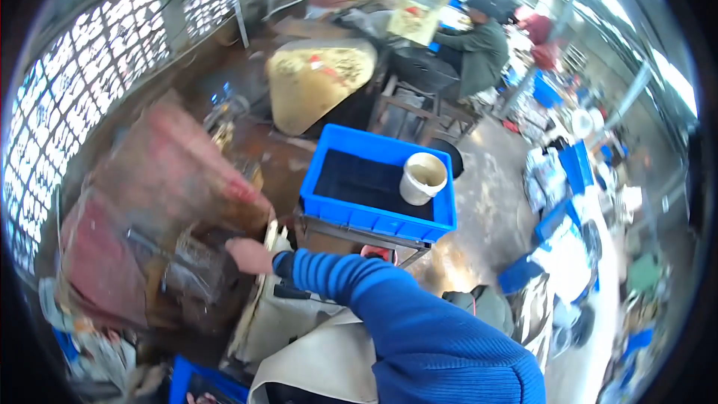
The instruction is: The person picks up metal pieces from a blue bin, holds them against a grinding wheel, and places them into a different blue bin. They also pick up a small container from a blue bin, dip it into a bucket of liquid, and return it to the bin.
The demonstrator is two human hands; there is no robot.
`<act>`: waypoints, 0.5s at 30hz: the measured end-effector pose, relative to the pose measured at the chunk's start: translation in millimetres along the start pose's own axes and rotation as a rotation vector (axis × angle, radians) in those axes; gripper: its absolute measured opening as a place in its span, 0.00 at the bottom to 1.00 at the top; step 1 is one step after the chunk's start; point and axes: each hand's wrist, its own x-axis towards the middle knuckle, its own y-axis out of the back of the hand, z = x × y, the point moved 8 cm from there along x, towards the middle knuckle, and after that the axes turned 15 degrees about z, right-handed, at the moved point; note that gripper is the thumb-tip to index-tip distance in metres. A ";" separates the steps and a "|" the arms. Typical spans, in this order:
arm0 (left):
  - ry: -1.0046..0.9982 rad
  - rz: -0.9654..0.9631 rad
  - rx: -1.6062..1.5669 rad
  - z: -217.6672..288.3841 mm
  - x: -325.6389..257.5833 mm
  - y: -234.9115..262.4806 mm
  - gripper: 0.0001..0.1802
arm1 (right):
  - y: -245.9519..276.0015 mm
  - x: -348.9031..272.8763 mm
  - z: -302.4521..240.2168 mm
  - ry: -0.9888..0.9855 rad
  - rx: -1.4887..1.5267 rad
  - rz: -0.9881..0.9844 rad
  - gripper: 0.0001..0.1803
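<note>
My right arm, in a blue ribbed sleeve, crosses from the lower right. My right hand [250, 256] looks closed beside a machine part [196, 265] under a dusty reddish cover [161, 164]. What its fingers hold is blurred and hidden. At the lower edge, a sliver of my left hand [200, 399] shows by a blue crate [179, 378]; most of that hand is out of sight. Ahead of me a blue tray [318, 206] rests on a metal stand, with a whitish bucket [419, 188] standing in its right side.
A pale hopper-like pan [321, 82] holding small pieces lies beyond the tray. Farther back, a person in a dark green jacket [482, 52] sits by a black basin [422, 69]. Blue bins [576, 167] and bags line the right side; a lattice wall [90, 67] runs along the left.
</note>
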 end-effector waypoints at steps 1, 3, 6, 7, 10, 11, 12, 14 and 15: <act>0.013 0.081 -0.045 79.4 -5.0 -27.2 0.16 | 1.8 5.6 8.9 -0.067 -0.019 -0.056 0.11; -0.084 0.137 -0.077 179.9 -15.9 -44.5 0.14 | -0.9 11.1 -4.7 -0.068 -0.016 -0.099 0.11; -0.410 0.122 0.018 273.7 -13.1 -74.0 0.13 | -5.7 14.9 -7.0 -0.071 -0.032 -0.091 0.11; -0.570 0.129 0.078 293.8 -13.0 -82.5 0.13 | -1.8 18.2 -10.0 -0.077 -0.043 -0.077 0.11; -0.709 0.127 0.097 310.5 2.7 -103.5 0.12 | 1.4 21.7 -23.3 -0.105 -0.048 -0.080 0.12; -0.771 0.133 0.113 316.1 4.7 -109.4 0.12 | 3.4 23.7 -25.1 -0.117 -0.053 -0.070 0.12; -0.778 0.122 0.106 318.4 8.3 -115.0 0.12 | 2.1 25.6 -27.6 -0.118 -0.055 -0.082 0.12; -0.820 0.146 0.065 326.0 10.8 -124.0 0.12 | 1.0 29.2 -28.7 -0.115 -0.057 -0.107 0.13; -0.838 0.160 0.047 329.4 11.6 -126.7 0.12 | 2.1 30.5 -28.3 -0.121 -0.058 -0.104 0.13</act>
